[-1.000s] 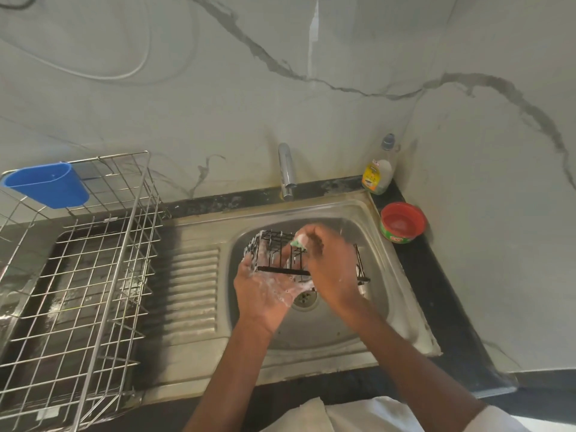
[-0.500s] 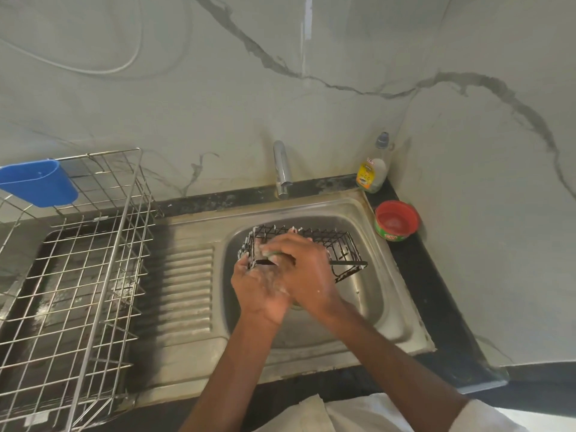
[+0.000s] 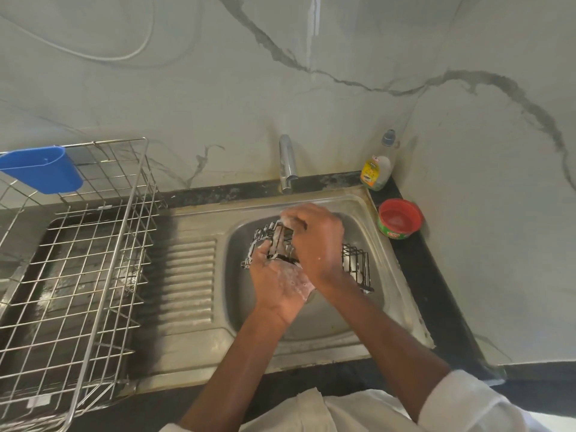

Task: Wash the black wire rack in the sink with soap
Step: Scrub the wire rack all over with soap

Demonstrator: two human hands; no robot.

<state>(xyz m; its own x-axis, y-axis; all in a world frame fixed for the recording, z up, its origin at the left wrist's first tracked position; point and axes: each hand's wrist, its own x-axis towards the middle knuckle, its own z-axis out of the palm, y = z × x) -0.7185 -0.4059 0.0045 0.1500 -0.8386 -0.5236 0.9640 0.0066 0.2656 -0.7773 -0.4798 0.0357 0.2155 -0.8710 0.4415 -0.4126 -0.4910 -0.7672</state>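
The black wire rack (image 3: 357, 265) is held over the steel sink (image 3: 385, 275), its left part covered in white suds. My left hand (image 3: 279, 285), soapy, grips the rack's near left side from below. My right hand (image 3: 316, 241) lies over the rack's top, fingers curled round a small pale scrubber (image 3: 285, 220) pressed on the rack's far edge. The middle of the rack is hidden behind both hands.
A tap (image 3: 287, 163) stands behind the sink. A dish soap bottle (image 3: 377, 165) and a red tub of soap (image 3: 400, 219) sit at the back right corner. A steel dish rack (image 3: 78, 269) with a blue cup (image 3: 43, 169) fills the drainboard at left.
My right hand has slid with the scrubber from the rack's near left side up to its far edge. The left hand keeps its hold, and the rack has tilted a little.
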